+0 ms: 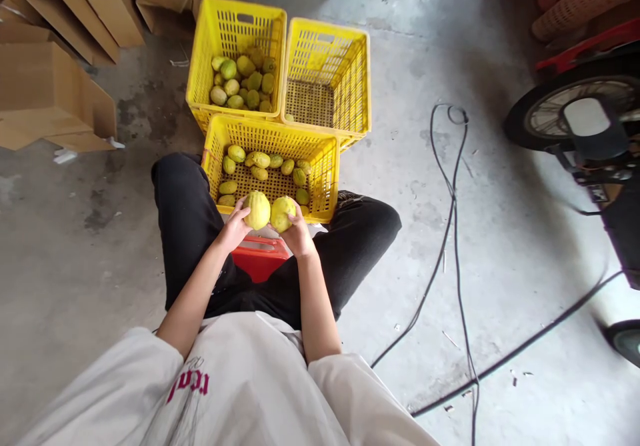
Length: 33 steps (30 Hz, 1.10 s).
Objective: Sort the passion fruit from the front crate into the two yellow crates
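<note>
My left hand (235, 227) is closed around a round yellow-green melon (257, 211). In my right hand (299, 233) is a second yellow melon (282, 215), close beside the first. Both fruits are held above the near rim of a yellow plastic crate (331, 186) between my knees. Inside that crate, several smaller, more oblong green-yellow melons (260, 159) lie along the back and sides. Behind it on the left, another yellow crate (239, 6) holds a pile of melons (245, 66). The yellow crate (327, 29) at the back right shows its bare slatted bottom, with a small bit of fruit at its near left corner.
Opened cardboard boxes (45, 86) crowd the left side. A red plastic stool (260, 259) is between my legs. Black cables (454, 199) loop over the concrete floor at the right, near a motorcycle wheel (565, 109). Pink baskets (585, 3) lie at the upper right.
</note>
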Motion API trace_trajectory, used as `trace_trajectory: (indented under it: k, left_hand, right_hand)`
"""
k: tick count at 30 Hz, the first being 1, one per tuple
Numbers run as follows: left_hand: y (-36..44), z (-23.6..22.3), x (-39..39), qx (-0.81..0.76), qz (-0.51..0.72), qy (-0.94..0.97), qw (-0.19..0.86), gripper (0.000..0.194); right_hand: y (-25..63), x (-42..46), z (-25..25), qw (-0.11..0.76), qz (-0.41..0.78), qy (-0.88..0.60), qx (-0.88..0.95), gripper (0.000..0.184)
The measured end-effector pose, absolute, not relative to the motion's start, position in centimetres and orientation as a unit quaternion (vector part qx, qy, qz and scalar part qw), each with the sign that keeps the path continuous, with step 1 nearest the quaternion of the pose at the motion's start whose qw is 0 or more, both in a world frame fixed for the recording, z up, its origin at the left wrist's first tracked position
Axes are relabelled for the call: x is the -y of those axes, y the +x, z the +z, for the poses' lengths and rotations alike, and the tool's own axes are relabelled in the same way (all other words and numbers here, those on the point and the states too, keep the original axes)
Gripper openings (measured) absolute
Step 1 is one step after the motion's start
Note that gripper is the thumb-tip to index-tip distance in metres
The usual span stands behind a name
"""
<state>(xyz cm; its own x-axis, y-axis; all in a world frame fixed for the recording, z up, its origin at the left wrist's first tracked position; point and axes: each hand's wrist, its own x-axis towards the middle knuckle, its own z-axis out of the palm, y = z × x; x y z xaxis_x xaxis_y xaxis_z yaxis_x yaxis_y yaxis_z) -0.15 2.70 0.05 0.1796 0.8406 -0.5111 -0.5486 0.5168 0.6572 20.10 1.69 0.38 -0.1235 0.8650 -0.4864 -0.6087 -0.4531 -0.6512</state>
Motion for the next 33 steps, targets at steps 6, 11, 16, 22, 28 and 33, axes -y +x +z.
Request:
trace_trajectory:
  k: [6, 11, 16, 22, 28, 33]
  left_hand:
    - [-0.2, 0.1, -2.7, -0.445, 0.474, 0.209, 0.731, 0.077]
    - [0.1, 0.4, -2.7, -0.449, 0.462, 0.194, 0.740, 0.069]
    - [0.2, 1.2, -2.7, -0.458, 0.476, 0.128, 0.740, 0.049]
    - [0.4, 0.9, -2.6, -0.463, 0.460, 0.121, 0.748, 0.044]
    - [0.3, -0.3, -2.3, -0.432, 0.457, 0.219, 0.746, 0.069]
    - [0.6, -0.3, -2.4, -0.427, 0.447, 0.237, 0.750, 0.070]
  right_hand:
    - [20.6, -1.7, 0.3, 0.485, 0.775, -0.374, 0.154, 0.059]
    - [20.8, -1.5, 0.2, 0.478, 0.759, -0.395, 0.199, 0.064]
    - [21.1, -1.4, 0.1, 0.466, 0.756, -0.406, 0.217, 0.068]
    - [21.2, -1.5, 0.1, 0.484, 0.745, -0.396, 0.231, 0.078]
    - [21.1, -1.6, -0.2, 0.471, 0.743, -0.424, 0.214, 0.085]
    - [20.6, -1.5, -0.2, 0.472, 0.733, -0.447, 0.200, 0.091]
